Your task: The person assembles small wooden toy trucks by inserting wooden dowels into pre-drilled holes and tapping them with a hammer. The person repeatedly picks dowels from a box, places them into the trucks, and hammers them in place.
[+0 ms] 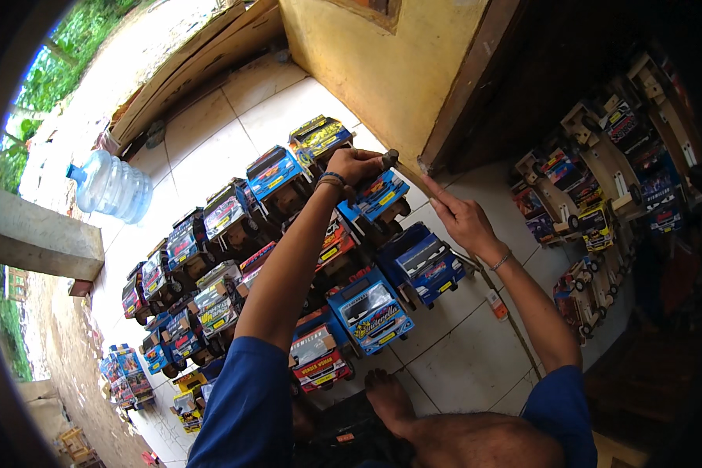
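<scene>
blue sleeve (242, 398) nearest, right hand (462, 221) gripping hammer (412, 176), left hand (352, 166) at blue toy truck (382, 196), grasp unclear; i judge hammering, steady aim needed next.

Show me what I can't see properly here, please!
All in the head view:
Anything under the left hand: its own fingers hide it.
Handle end of the hammer: the right hand covers it.
Some toy trucks: the left forearm blocks parts of them.
Inside the dark doorway: shadow hides it.
</scene>
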`<state>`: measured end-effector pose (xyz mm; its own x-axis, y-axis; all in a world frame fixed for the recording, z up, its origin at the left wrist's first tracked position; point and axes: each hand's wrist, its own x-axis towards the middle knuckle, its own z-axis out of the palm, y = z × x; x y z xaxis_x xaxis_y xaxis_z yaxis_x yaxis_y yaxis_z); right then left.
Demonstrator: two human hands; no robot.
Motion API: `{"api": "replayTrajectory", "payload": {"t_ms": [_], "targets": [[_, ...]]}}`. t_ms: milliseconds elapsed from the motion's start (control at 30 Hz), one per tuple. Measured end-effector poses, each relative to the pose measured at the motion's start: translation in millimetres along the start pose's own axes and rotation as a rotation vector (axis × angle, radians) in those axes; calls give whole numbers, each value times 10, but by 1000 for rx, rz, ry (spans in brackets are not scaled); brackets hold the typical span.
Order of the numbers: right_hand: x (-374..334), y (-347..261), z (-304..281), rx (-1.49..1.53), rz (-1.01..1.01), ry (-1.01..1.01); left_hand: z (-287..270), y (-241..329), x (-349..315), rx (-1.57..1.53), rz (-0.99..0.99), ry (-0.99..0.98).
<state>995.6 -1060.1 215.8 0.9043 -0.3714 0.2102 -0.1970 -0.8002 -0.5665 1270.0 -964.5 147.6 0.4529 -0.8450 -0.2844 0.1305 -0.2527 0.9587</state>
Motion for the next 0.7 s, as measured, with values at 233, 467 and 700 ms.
{"api": "replayTrajectory", "payload": {"t_ms": [233, 467, 700], "targets": [[35, -18, 44, -96, -45, 38, -11, 2, 20, 49, -48, 46], [-20, 12, 82, -219, -126, 71, -19, -73, 95, -13, -13, 21], [-7, 64, 128, -274, -178, 83, 11, 27, -1, 38, -51, 23]]}}
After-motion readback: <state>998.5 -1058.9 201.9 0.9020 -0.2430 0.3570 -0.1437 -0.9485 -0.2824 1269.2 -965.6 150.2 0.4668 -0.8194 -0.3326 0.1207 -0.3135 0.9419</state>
